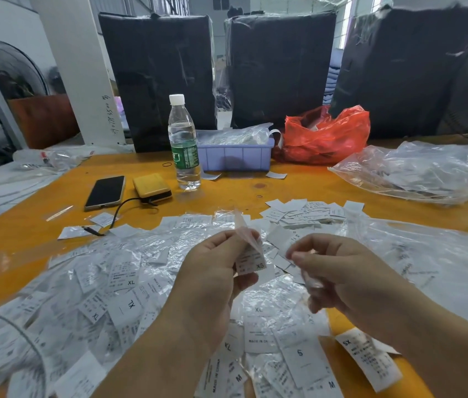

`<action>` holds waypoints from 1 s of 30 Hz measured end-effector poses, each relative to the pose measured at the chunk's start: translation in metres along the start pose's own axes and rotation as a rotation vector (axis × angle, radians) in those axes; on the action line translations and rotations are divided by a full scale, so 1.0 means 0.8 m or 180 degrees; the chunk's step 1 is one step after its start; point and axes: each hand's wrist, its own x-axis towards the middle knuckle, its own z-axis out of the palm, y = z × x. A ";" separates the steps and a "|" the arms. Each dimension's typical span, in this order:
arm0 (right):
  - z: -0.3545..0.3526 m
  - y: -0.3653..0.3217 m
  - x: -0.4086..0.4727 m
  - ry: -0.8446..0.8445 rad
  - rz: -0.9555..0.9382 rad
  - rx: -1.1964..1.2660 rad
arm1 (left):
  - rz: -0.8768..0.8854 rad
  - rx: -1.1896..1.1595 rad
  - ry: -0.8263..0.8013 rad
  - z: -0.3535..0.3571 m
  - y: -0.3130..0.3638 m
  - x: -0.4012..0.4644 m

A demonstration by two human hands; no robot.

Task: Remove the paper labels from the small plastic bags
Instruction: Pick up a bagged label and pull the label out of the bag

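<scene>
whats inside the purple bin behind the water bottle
The purple bin holds a heap of clear plastic bags with white labels showing through, piled above its rim. Anything deeper is hidden by its walls.

Heaped on the near tabletop: bagged labels. Beyond, left to right: phone, power bank, water bottle. Right of the bottle, bin; farther right, plastic bag. Behind, three wrapped bales.

"xs" on the held label; "xl", "s", "m", "made in china" on loose table labels
</scene>
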 end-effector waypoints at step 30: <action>0.015 0.009 0.001 -0.0509 -0.0086 0.0174 | -0.0046 0.0156 -0.0768 0.022 -0.012 -0.017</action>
